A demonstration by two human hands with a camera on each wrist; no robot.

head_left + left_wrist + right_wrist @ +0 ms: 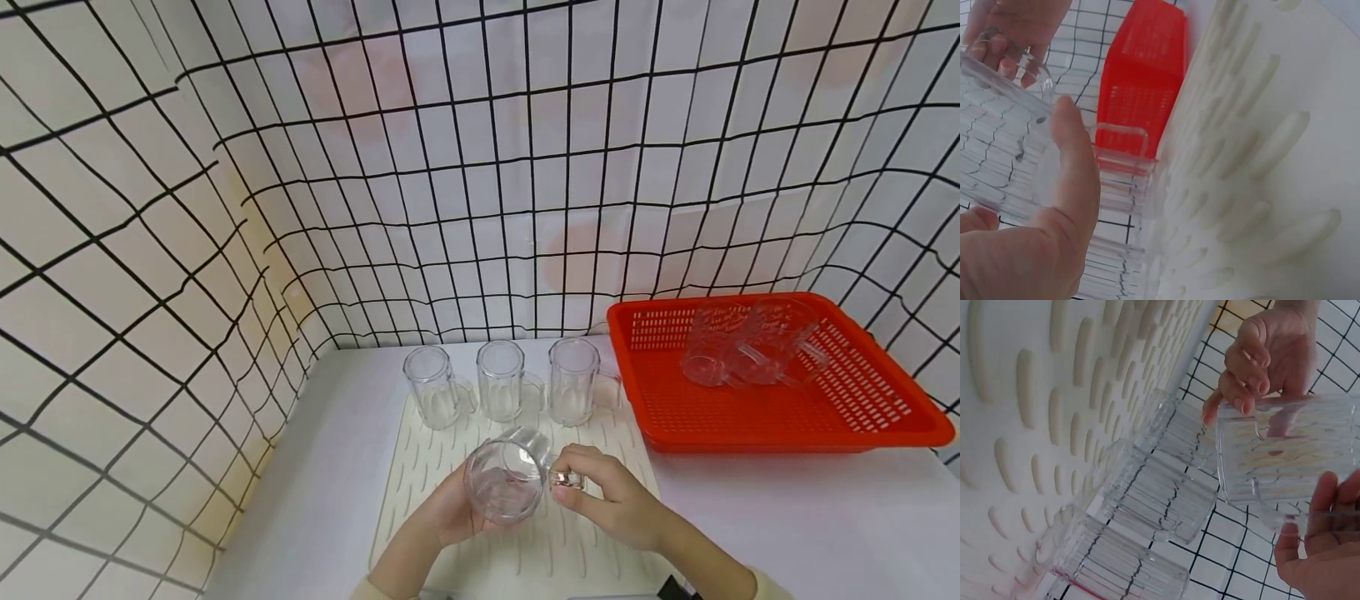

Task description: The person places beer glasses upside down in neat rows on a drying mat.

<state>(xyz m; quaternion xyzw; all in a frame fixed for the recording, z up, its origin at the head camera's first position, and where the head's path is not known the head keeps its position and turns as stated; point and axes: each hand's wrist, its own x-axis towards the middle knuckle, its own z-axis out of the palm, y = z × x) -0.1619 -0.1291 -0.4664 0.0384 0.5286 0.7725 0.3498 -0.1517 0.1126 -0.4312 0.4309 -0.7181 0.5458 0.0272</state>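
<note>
Over the front of a cream ridged mat (pixel 411 492), a clear glass mug (pixel 504 492) is tilted with its round mouth toward me. My left hand (pixel 448 507) grips its body, thumb along the glass in the left wrist view. On the other side, my right hand (pixel 615 500) pinches the mug's handle, which its fingers partly cover. Behind, three similar mugs stand upright in a row at the mat's far edge: a left mug (pixel 435 392), a middle mug (pixel 500 383) and a right mug (pixel 573 383), handles to the right.
A red perforated plastic basket (pixel 750 446) stands right of the mat, with clear glass mugs (pixel 765 346) lying in its back part. Black wire mesh (pixel 525 208) before white sheeting closes off the back and both sides of the white table (pixel 300 500).
</note>
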